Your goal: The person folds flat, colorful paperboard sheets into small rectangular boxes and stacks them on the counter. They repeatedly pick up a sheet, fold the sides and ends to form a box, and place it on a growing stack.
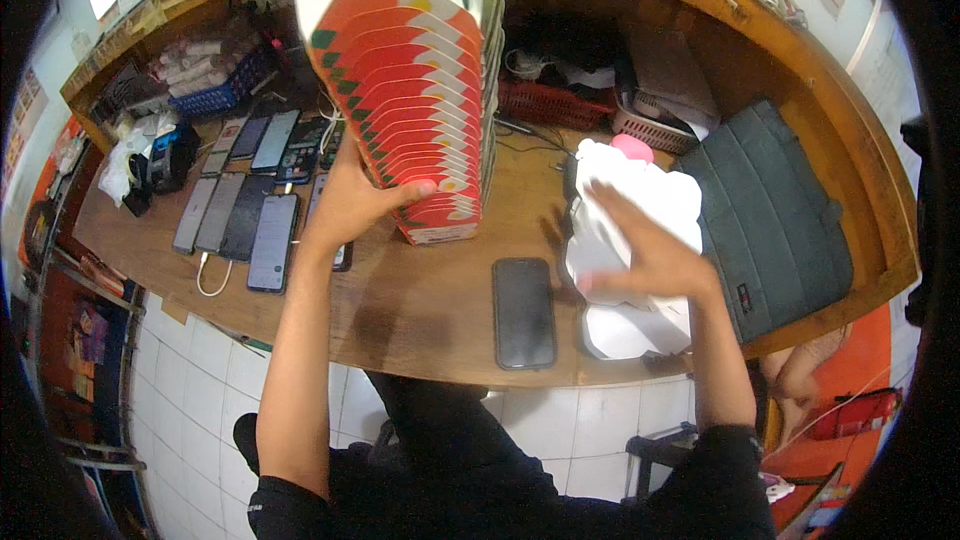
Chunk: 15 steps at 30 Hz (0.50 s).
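Note:
A tall stack of nested red paper food boxes [420, 90], with white flaps at the top, stands slightly tilted over the table. My left hand [365, 198] grips it low down, thumb across the printed front and fingers behind, mostly hidden. On the right lies a pile of white scallop-edged cartons [625, 330], unprinted on the visible side. My right hand [650, 255] is over this pile, thumb and fingers apart and smeared by motion; whether it touches the cartons I cannot tell. A dark smartphone [524, 313] lies face up between the two stacks.
Several phones [273, 243], some on white cables, cover the left of the wooden table [420, 315]. A dark grey padded case [765, 220] lies at the right. Behind are a blue basket [215, 90], a red basket [545, 105] and a pink-white basket [655, 125].

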{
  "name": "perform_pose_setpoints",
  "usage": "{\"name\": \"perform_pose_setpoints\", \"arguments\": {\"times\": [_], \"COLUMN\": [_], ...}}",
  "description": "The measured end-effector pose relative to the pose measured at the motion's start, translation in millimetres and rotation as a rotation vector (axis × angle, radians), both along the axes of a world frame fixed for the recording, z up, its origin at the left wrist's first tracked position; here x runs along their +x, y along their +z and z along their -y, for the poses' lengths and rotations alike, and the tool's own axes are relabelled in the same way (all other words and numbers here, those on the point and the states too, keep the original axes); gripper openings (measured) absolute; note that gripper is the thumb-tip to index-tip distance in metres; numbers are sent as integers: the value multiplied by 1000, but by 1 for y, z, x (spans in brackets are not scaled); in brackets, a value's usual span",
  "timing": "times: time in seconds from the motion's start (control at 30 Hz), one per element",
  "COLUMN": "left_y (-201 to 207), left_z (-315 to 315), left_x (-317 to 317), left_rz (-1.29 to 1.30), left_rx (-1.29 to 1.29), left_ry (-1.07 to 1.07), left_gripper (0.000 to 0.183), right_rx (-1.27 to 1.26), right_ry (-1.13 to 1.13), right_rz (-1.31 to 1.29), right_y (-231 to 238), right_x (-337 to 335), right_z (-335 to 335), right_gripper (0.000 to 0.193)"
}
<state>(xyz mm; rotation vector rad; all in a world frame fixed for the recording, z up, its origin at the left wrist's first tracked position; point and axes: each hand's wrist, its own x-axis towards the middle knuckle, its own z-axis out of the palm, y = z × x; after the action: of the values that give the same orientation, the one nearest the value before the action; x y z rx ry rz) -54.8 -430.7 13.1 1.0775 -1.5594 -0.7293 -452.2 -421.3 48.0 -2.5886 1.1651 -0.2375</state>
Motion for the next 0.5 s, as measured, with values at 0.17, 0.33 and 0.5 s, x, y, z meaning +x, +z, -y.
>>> {"name": "perform_pose_setpoints", "arguments": {"times": [0.17, 0.33, 0.5], "left_y": [-2, 4, -2], "left_z": [-14, -26, -73], "left_x": [-8, -9, 7], "left_rz": [-25, 10, 67], "left_rx": [77, -79, -101], "left_ry": [21, 64, 178], "left_gripper": [110, 133, 131], "right_rx": [37, 22, -357], "right_ry": [-134, -132, -198], "right_rz": [-190, -169, -248], "right_y": [-42, -54, -44], "right_x": [-7, -9, -3], "right_z": [-42, -41, -43], "right_gripper": [77, 46, 30]}}
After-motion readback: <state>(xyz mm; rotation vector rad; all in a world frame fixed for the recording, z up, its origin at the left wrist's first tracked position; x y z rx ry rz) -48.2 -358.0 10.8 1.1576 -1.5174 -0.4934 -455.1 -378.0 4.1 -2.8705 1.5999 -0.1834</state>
